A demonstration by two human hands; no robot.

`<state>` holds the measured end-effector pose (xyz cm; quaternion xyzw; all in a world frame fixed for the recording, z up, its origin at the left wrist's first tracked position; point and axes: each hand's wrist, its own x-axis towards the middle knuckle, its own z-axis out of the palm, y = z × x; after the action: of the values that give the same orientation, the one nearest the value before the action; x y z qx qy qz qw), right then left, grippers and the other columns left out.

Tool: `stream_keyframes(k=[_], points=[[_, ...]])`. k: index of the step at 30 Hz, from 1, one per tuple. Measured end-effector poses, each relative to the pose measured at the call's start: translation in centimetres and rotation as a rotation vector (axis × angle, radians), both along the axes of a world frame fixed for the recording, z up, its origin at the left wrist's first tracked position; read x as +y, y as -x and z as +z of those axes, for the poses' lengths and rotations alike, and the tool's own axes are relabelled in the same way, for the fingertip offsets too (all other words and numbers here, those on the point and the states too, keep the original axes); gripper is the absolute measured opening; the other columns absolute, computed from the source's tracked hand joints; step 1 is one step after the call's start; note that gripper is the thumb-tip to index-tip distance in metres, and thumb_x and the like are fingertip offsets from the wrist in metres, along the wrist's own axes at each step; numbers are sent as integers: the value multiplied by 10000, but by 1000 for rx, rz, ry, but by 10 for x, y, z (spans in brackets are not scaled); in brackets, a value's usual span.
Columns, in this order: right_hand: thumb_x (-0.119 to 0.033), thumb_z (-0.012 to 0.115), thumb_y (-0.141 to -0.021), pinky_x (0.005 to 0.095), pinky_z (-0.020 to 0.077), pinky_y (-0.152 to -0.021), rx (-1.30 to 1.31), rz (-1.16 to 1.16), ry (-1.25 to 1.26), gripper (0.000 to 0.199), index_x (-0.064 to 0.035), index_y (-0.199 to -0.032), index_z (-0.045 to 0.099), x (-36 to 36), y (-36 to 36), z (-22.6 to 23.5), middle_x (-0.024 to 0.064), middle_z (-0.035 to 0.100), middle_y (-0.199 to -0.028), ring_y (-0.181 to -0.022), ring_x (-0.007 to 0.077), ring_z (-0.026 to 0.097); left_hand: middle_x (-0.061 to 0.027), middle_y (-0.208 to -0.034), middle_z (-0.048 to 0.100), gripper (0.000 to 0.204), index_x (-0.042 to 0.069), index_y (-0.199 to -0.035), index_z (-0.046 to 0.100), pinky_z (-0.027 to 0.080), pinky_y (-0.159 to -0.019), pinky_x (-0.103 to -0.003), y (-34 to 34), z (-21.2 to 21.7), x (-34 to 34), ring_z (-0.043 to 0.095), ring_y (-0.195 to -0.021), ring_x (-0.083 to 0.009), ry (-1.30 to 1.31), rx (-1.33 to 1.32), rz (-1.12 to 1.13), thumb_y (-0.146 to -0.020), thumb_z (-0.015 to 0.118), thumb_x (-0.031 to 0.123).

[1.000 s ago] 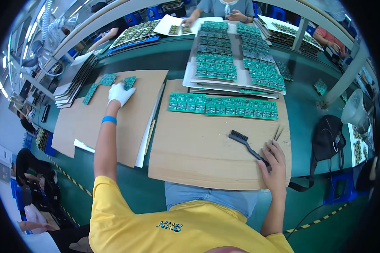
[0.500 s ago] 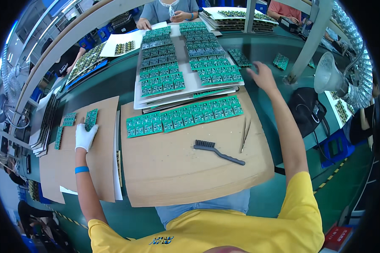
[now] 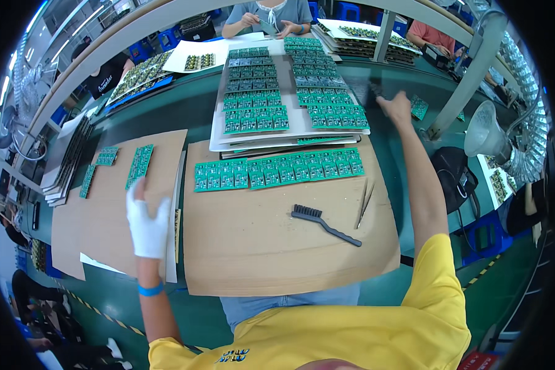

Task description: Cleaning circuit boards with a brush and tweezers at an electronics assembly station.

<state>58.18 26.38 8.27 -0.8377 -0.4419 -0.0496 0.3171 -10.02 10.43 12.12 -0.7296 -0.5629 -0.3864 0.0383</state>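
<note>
My left hand (image 3: pixel 148 222), in a white glove with bare fingertips, is raised over the left cardboard sheet (image 3: pixel 114 228). Its fingers are spread and hold nothing. Just beyond it lies a green circuit board strip (image 3: pixel 140 166), with two smaller strips (image 3: pixel 108 155) further left. My bare right hand (image 3: pixel 397 110) reaches to the far right and grips the near edge of a circuit board (image 3: pixel 374 94), which is dark and smeared by motion. Several green boards (image 3: pixel 305 166) stand in a row on the middle cardboard (image 3: pixel 246 246).
A black brush (image 3: pixel 327 225) and metal tweezers (image 3: pixel 365 203) lie on the middle cardboard. Behind it, white sheets (image 3: pixel 293 123) carry rows of boards. A metal post (image 3: pixel 468 80) and a clear fume hood (image 3: pixel 486 131) stand at right. Across the bench a person (image 3: pixel 268 21) handles a board.
My left hand has drawn back toward me from the board strip, leaving it on the cardboard. My right hand has reached the board on the green surface and gripped it.
</note>
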Motion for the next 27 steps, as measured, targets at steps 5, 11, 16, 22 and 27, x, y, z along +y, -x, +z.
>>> stream_keyframes(k=[5,11,16,22,27], points=[[-357,889,-774,441,555,-973,384,427,-462,1028,75,-1547,366,-124,83,36,229,664,-1326,-1170,313,680,-152,-1336,628,588,3,-1415,571,474,-1093,-397,-45,-4,-69,609,-1259,-284,426,-303,-438,-867,773,76],[-428,904,-736,445,473,-1096,182,1103,-17,955,-32,-1498,488,-286,304,41,150,610,-1428,-1294,350,602,-142,-1432,564,892,77,-1513,438,479,-1096,-402,-119,-47,-101,611,-1266,-261,746,-1250,-945,-747,895,67],[-301,871,-802,493,500,-1020,75,973,-192,631,-28,-1318,631,-304,335,-9,175,637,-1328,-1190,401,610,-121,-1458,532,977,116,-1533,353,522,-1075,-423,-107,-71,-116,599,-1297,-252,854,-1344,-784,-730,893,-21],[-42,711,-922,501,502,-809,-224,579,-52,252,18,-1151,625,-303,327,-37,167,610,-1025,-929,338,595,-111,-1443,538,1001,148,-1542,297,568,-1048,-421,-81,-98,-127,599,-1293,-240,653,-1280,-669,-745,839,-119],[57,647,-908,418,499,-720,286,617,2,301,19,-1205,621,-317,380,-18,145,596,-990,-852,270,585,-117,-1448,540,999,150,-1546,281,564,-1053,-421,-80,-111,-127,607,-1283,-242,628,-1341,-674,-756,828,-122]])
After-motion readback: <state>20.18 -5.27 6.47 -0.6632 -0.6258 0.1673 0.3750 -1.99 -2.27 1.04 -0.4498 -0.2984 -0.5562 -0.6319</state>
